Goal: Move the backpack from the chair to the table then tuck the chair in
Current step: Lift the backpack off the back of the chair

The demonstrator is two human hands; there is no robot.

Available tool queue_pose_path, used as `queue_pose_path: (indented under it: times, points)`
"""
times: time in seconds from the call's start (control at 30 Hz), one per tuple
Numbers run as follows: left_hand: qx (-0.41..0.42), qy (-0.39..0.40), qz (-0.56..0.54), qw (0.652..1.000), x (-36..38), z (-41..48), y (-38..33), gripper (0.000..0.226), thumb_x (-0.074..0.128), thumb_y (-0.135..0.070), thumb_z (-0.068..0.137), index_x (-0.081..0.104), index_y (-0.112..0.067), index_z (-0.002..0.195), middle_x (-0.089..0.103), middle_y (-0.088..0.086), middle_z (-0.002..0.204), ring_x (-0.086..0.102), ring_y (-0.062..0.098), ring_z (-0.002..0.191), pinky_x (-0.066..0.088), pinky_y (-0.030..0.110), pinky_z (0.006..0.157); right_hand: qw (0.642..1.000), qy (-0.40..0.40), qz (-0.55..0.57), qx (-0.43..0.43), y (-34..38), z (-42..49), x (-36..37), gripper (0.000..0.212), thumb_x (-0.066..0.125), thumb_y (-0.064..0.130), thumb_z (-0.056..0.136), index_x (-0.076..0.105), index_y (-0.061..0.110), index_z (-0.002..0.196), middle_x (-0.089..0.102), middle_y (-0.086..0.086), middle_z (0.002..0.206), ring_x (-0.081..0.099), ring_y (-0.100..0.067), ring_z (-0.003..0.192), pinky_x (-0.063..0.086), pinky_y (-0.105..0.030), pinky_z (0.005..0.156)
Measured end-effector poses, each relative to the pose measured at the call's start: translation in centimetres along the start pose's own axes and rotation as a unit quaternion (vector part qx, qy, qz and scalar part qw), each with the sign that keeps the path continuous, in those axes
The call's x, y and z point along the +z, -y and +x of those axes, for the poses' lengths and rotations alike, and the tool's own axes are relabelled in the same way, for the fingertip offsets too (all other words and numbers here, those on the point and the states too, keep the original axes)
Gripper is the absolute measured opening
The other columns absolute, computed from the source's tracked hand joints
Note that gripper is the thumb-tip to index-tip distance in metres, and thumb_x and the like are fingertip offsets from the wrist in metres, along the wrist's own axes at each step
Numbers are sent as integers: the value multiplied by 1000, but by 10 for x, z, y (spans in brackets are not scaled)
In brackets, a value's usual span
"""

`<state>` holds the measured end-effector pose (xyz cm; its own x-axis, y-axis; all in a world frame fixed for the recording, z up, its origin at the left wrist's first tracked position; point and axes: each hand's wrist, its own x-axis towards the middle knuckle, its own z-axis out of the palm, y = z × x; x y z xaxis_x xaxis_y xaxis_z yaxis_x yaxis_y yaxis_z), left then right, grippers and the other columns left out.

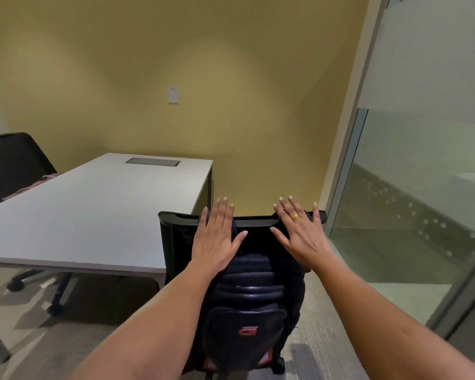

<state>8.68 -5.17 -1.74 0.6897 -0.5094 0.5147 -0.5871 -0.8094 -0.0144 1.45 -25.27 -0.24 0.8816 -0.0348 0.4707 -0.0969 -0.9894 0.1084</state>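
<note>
A black backpack (247, 300) with a red tag and red lower trim stands upright on a black mesh-back chair (176, 237), leaning against its backrest. The chair stands to the right of the white table (93, 209), by its near right corner. My left hand (217, 237) hovers flat, fingers spread, over the backpack's top left and the backrest's upper edge. My right hand (299, 231), wearing a gold ring, is spread the same way over the top right. Neither hand grips anything. The chair's seat is hidden under the backpack and my arms.
A second black chair (14, 165) stands at the table's far left side with a pink item (39, 182) lying on it. A grey cable hatch (152, 161) is set into the tabletop's far end. A frosted glass wall (422, 187) runs close along the right.
</note>
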Motion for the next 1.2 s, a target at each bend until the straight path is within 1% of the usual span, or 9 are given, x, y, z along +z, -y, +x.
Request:
queue_pose_path:
  times: [0.1,0.23,0.33,0.43,0.53,0.67,0.93,1.07,1.2]
  points:
    - [-19,-18,7,1000,5,13,-10,74,7,-60,89,-2,-13,145,-7,6,157,-19,16,140,-19,36,110,999,13,-1,-45,-21,13,11,62,23,56,93,19,24,145,12,4,156,-6,-8,141,-12,-51,109]
    - [-33,-30,24,999,11,13,-11,70,13,-56,92,6,-12,146,2,7,157,-13,17,141,-15,34,112,987,11,43,-153,-41,29,19,63,27,60,91,35,21,140,32,1,150,16,-13,141,7,-49,113]
    - [-41,-33,15,998,9,14,-11,62,26,-50,94,27,-11,142,27,9,152,18,23,142,5,35,115,976,9,82,-204,-49,42,21,61,29,63,87,52,20,123,59,-1,126,47,-19,122,31,-39,101]
    - [-53,-45,14,997,4,15,-16,51,44,-43,90,54,-7,124,58,13,129,52,28,122,38,41,104,964,51,149,-212,-53,53,19,64,29,70,82,56,22,113,64,0,110,57,-20,100,43,-36,87]
    - [-60,-62,21,996,2,15,-18,51,38,-42,87,62,-7,113,67,12,115,63,28,108,49,41,92,944,124,215,-217,-65,64,14,68,27,78,77,56,28,113,63,4,112,55,-13,99,45,-34,87]
    - [-61,-76,31,995,5,13,-19,50,37,-41,87,62,-9,115,66,10,117,60,27,112,47,41,95,924,169,256,-230,-74,71,11,68,32,79,75,56,27,112,63,4,111,55,-11,96,45,-33,87]
    - [-56,-83,39,994,6,14,-18,47,39,-36,85,62,-7,113,68,11,114,62,29,107,48,43,93,924,132,252,-254,-75,66,14,62,28,70,81,56,20,105,63,-3,96,54,-18,86,44,-41,80]
    - [-65,-77,39,994,5,14,-19,47,39,-34,83,63,-6,112,69,13,109,65,29,101,50,43,90,926,147,204,-281,-93,66,7,64,31,71,82,48,21,118,59,-2,112,51,-16,98,41,-36,88]
    - [-66,-73,44,994,4,13,-19,48,39,-35,83,63,-5,113,69,13,109,65,29,101,49,44,90,935,64,136,-321,-102,57,9,64,37,64,85,48,13,121,61,-8,115,54,-24,105,42,-36,94]
